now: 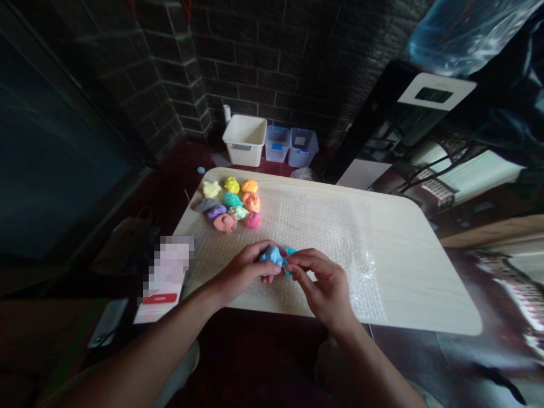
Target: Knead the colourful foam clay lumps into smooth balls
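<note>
My left hand point(250, 266) is closed around a lump of light blue modelling clay point(271, 255), thumb across its front. Right beside it, my right hand point(321, 280) pinches a smaller teal piece of clay point(289, 252) between thumb and fingers. The two pieces meet or overlap; whether they are joined I cannot tell. Both hands are above the bubble wrap point(314, 221) near the table's front edge. Beyond them, several clay lumps lie grouped at the far left, among them a pink lump point(253, 220), a reddish-brown lump point(224, 223) and a grey lump point(206, 205).
The bubble wrap lies over much of the pale wooden table point(416, 255). A white box with a red label point(159, 298) is at the left edge. Behind the table, a white basket point(245, 141) and two clear plastic bins point(303, 148) stand on the floor by a brick wall.
</note>
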Available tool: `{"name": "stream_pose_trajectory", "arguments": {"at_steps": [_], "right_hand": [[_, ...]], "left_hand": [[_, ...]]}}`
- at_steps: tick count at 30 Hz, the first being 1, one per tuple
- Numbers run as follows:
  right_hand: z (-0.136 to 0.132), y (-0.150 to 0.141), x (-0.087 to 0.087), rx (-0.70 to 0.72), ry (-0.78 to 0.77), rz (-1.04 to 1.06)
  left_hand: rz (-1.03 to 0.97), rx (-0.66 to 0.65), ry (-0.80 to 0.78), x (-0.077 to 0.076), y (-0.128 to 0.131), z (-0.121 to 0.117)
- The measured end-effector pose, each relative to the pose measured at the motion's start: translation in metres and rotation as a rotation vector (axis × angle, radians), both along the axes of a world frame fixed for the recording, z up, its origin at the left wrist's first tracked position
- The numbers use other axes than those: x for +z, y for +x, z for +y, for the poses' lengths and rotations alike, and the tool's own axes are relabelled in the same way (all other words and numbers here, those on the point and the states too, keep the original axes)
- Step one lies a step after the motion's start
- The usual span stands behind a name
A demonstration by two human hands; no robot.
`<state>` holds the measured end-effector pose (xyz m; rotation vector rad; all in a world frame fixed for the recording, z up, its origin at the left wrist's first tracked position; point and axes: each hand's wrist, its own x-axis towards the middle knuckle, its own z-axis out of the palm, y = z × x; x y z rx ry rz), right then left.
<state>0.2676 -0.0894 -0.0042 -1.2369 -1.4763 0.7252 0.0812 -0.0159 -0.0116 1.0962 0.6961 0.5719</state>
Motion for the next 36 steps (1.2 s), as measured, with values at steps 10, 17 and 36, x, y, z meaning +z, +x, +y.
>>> {"name": "stream_pose_trajectory", "arguments": {"at_steps": [10, 17, 36], "right_hand": [[-0.002, -0.001, -0.003, 0.028, 0.006, -0.186], [-0.003, -0.005, -0.011, 0.025, -0.035, -0.241], [-0.003, -0.007, -0.016, -0.04, -0.163, 0.052]], "left_hand": [[0.098, -0.008, 0.039, 0.005, 0.0, 0.0], [0.15, 0.008, 0.086, 0.001, 0.001, -0.002], [0.178, 0.08, 0.216, 0.002, 0.0, -0.001]]}}
